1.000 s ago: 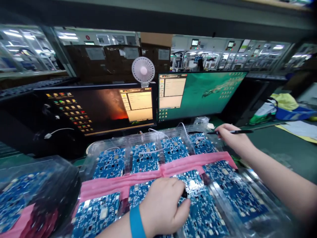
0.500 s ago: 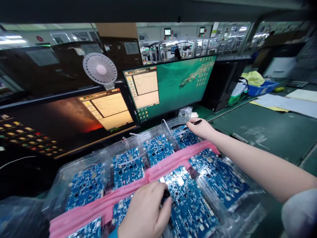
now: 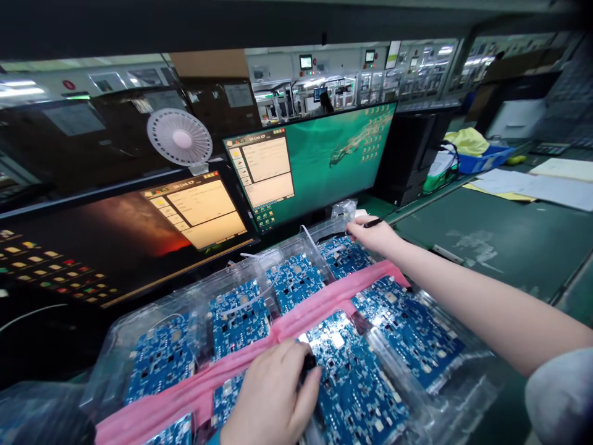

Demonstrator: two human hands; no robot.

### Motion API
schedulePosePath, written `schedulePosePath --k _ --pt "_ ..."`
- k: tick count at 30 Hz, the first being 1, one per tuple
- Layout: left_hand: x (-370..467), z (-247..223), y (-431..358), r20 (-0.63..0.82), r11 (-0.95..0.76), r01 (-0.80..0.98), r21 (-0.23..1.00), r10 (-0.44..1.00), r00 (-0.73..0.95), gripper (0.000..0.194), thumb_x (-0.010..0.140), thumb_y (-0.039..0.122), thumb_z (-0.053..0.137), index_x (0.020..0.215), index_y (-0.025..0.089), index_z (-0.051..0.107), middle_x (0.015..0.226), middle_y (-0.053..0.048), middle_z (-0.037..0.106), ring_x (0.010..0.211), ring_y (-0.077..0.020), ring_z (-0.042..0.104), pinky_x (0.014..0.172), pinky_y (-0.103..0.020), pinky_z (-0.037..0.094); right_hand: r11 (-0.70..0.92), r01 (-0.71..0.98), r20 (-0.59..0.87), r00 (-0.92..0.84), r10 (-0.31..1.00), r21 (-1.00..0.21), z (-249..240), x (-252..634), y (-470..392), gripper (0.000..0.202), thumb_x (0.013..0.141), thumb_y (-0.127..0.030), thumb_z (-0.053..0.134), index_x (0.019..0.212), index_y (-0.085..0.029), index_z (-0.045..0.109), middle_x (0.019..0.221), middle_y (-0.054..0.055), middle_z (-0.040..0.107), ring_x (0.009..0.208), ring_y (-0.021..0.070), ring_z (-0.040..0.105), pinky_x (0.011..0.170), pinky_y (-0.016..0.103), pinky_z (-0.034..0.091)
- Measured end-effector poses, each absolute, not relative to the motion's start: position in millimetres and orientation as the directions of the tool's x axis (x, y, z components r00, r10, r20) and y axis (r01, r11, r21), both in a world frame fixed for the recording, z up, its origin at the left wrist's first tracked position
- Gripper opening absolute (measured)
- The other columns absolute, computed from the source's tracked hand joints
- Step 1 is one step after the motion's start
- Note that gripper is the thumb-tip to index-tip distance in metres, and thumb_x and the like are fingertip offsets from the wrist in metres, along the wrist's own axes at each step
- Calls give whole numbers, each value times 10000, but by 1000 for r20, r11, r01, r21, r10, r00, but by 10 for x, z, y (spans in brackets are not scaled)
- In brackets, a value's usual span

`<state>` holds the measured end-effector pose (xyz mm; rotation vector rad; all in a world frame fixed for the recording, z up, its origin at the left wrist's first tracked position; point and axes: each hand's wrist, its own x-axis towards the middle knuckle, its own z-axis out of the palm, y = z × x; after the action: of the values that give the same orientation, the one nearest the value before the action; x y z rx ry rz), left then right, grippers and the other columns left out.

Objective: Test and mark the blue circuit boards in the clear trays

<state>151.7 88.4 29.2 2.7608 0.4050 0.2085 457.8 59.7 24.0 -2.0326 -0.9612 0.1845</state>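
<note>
Blue circuit boards (image 3: 241, 316) lie in a clear plastic tray (image 3: 109, 349), with a pink strip (image 3: 319, 300) stretched across them. At the tray's far right corner, my right hand (image 3: 373, 238) pinches a slim black pen-like tool (image 3: 374, 222). Its tip end is over the upper right board (image 3: 345, 262), though I cannot tell whether it touches. My left hand (image 3: 273, 392) is closed around a small black object (image 3: 307, 366) above the near middle boards, just below the strip. Fingers hide most of that object, so its kind does not show.
Two monitors (image 3: 315, 161) stand behind the tray, a small white fan (image 3: 180, 137) on top between them. Right of them are a black computer case (image 3: 407, 161) and a blue basket (image 3: 484, 162). Papers (image 3: 542, 185) lie on the green bench (image 3: 482, 238). Clear plastic wrap (image 3: 37, 408) is at near left.
The view has shifted slightly. My right hand has tilted the pen-like tool a little at the same board corner. My left hand stays put with the black object.
</note>
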Motion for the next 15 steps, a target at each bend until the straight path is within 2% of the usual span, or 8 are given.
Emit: schedulePosePath --k 5,7,9,12,15 --pt "1499 254 908 167 -874 285 392 373 913 179 848 319 371 886 197 496 789 -43 590 690 -204 558 578 -352 451 -181 502 307 735 604 -846 604 4349 325 230 782 -311 440 792 -175 625 653 -5 578 580 121 503 468 178 358" --pt "1488 264 909 186 -845 305 439 418 889 181 852 332 376 906 204 491 810 -39 595 718 -202 558 600 -346 446 -6 374 280 704 653 -927 716 4101 185 191 770 -303 486 780 -171 624 615 2 559 550 119 493 460 179 364" --pt "1476 291 901 186 -797 338 500 479 858 177 856 329 364 900 198 475 797 -36 586 708 -193 548 597 -334 435 153 173 227 594 772 -973 756 3819 65 195 778 -316 504 750 -161 619 576 8 529 514 115 476 441 182 361" --pt "1464 331 882 177 -720 379 581 566 805 167 864 301 324 907 184 435 767 -33 562 671 -178 523 582 -325 419 161 -93 109 414 904 -983 693 3475 -45 223 788 -351 530 719 -155 611 582 14 513 483 104 454 417 182 347" --pt "1455 342 867 164 -686 395 611 598 785 176 869 283 303 943 179 424 780 -36 554 690 -180 516 596 -327 412 81 -188 18 316 949 -979 570 3331 -71 243 800 -377 546 735 -150 603 617 25 522 497 104 457 427 185 350"
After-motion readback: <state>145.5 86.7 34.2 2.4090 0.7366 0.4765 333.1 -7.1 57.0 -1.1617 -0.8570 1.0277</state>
